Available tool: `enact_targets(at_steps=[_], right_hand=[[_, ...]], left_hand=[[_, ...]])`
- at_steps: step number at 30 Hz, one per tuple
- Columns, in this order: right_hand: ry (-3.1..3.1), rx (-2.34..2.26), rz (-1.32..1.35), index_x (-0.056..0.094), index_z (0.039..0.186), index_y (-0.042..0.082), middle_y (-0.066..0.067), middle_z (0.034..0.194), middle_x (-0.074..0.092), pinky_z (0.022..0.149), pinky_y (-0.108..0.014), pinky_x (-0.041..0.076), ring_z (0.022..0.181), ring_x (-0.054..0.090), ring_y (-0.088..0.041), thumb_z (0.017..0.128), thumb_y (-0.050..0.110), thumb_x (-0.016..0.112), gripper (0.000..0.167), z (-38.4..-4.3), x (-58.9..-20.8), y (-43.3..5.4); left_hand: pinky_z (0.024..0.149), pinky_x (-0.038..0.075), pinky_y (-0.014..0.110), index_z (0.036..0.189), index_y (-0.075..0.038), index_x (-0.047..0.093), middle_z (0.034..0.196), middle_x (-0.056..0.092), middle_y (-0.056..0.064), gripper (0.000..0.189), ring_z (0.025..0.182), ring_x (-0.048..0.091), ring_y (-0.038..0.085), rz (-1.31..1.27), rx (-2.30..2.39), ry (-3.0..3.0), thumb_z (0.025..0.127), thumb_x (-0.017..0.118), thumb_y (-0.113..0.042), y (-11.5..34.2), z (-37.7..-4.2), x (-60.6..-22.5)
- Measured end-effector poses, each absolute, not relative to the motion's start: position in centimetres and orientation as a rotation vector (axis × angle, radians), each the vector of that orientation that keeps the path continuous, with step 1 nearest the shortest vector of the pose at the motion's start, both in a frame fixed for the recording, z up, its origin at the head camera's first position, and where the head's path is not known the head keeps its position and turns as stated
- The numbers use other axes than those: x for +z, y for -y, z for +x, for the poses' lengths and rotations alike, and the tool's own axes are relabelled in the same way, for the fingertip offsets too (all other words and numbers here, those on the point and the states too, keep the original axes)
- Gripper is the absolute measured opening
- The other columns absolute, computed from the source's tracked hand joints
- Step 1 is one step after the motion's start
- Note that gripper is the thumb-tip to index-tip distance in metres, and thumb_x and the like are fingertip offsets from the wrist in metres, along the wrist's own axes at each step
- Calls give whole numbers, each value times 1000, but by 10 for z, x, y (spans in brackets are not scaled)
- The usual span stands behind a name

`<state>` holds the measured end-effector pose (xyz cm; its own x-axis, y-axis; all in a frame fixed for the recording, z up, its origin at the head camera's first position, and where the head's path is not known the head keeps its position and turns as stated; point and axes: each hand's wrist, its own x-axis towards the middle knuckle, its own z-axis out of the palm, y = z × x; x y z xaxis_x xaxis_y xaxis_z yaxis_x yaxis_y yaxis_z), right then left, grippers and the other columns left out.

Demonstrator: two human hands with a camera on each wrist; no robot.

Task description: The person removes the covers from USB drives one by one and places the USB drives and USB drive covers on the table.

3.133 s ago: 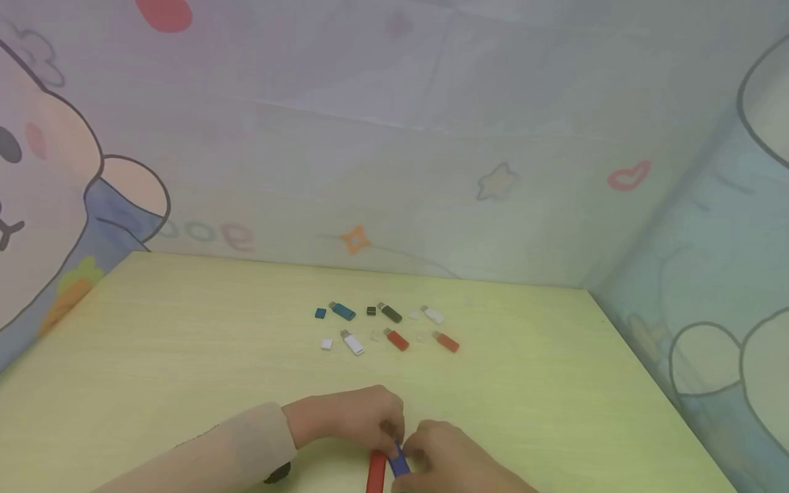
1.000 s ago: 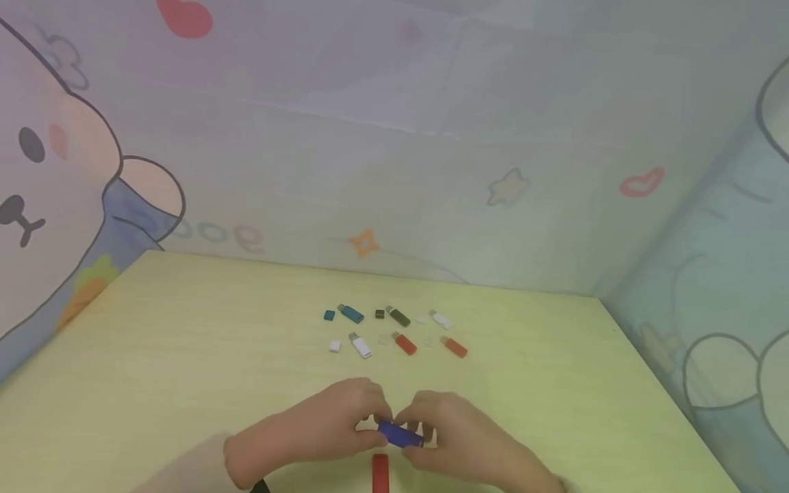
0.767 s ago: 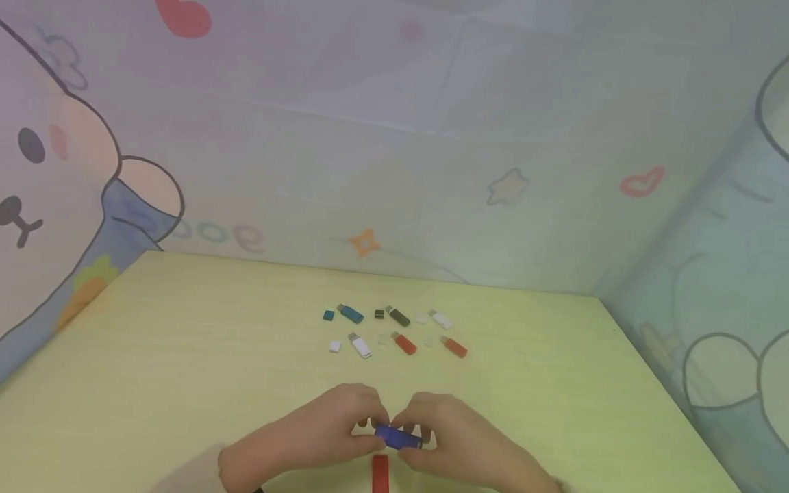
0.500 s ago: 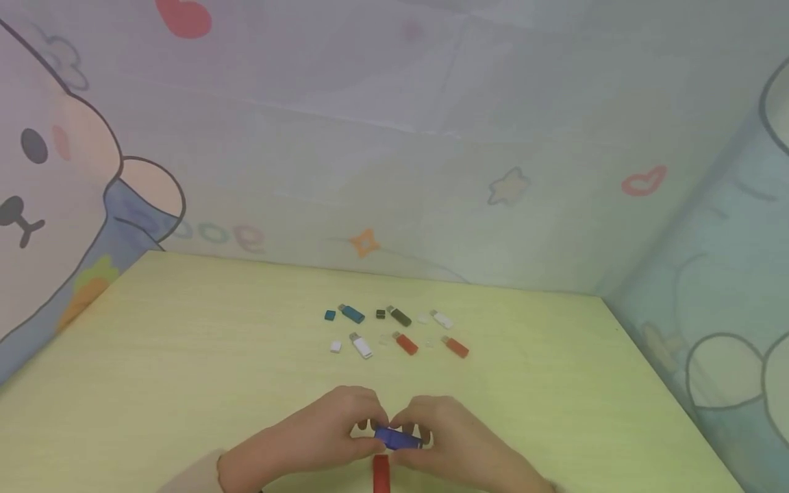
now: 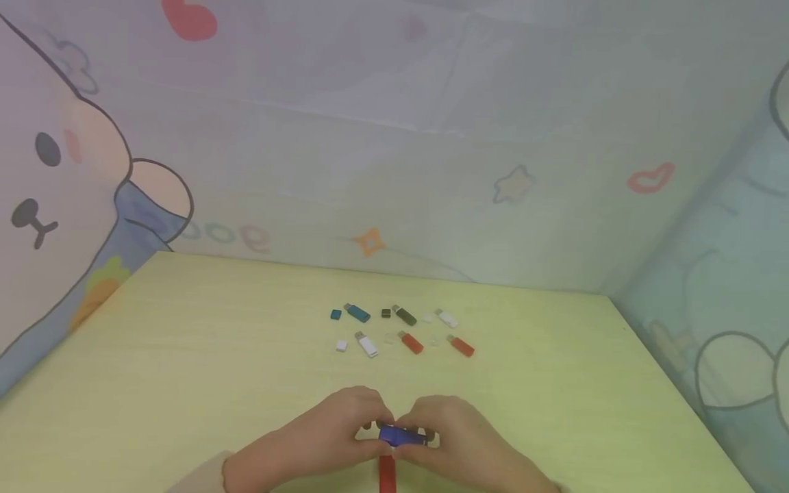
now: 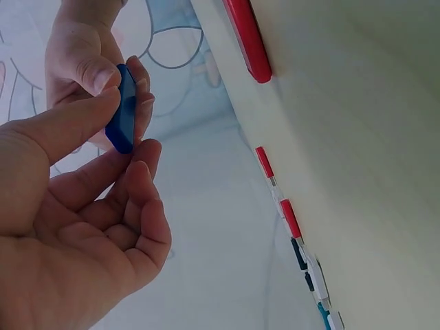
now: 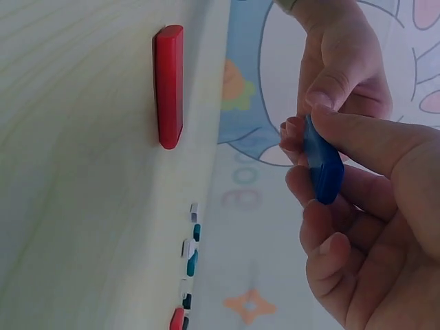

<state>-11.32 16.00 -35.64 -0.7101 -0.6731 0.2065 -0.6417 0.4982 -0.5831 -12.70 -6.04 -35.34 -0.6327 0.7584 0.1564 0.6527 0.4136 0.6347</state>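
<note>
A blue USB stick (image 5: 402, 435), seemingly capped, is held up above the table between both hands and lies roughly crosswise. My left hand (image 5: 335, 435) pinches its left end between thumb and fingertips. The other end is pinched by my right hand (image 5: 459, 438), whose fingers curl behind it. In the right wrist view, the stick (image 7: 323, 165) shows its rounded end, and the fingertips of the two hands nearly meet on it. Below the hands, a red stick of similar shape (image 5: 387, 474) lies on the table, partly cut off by the head view's lower edge.
Farther back on the table (image 5: 555, 383) lie two rows of uncapped USB sticks, among them a teal one (image 5: 357, 313), a black one (image 5: 405, 315), white ones (image 5: 366, 344) and red ones (image 5: 411, 342). Small caps (image 5: 335, 314) lie beside them. A printed cloth (image 5: 431, 171) hangs behind.
About three seconds ago both hands were at the blue stick beside the red one; since then they have lifted it and turned it crosswise. Over the last second the hands stay almost still.
</note>
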Motion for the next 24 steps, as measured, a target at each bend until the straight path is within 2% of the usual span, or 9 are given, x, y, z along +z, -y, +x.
enact_targets(at_steps=[9, 15, 24], right_hand=[[-2600, -1072, -1231, 74, 99, 19, 15, 82, 64, 63, -17, 49, 72, 52, 6, 92, 28, 66, 14, -114, -357, -161], [-2538, -1091, -1242, 73, 98, 19, 15, 75, 58, 57, -14, 45, 64, 45, 6, 93, 27, 64, 13, -113, -354, -163], [-2423, -1101, -1188, 71, 100, 19, 14, 80, 57, 64, -18, 51, 72, 53, 5, 96, 30, 59, 17, -113, -350, -166]], left_hand=[[69, 44, 15, 100, -11, 73, 83, 62, -12, 14, 78, 52, 0, 1335, 1004, -2544, 89, 69, -19, 59, -124, -354], [67, 42, 12, 104, -10, 73, 84, 62, -9, 17, 77, 51, 0, 1487, 1014, -2547, 90, 68, -18, 60, -123, -357], [66, 41, 10, 108, -7, 73, 83, 60, -8, 20, 76, 50, 2, 1571, 1047, -2509, 90, 68, -15, 63, -124, -358]])
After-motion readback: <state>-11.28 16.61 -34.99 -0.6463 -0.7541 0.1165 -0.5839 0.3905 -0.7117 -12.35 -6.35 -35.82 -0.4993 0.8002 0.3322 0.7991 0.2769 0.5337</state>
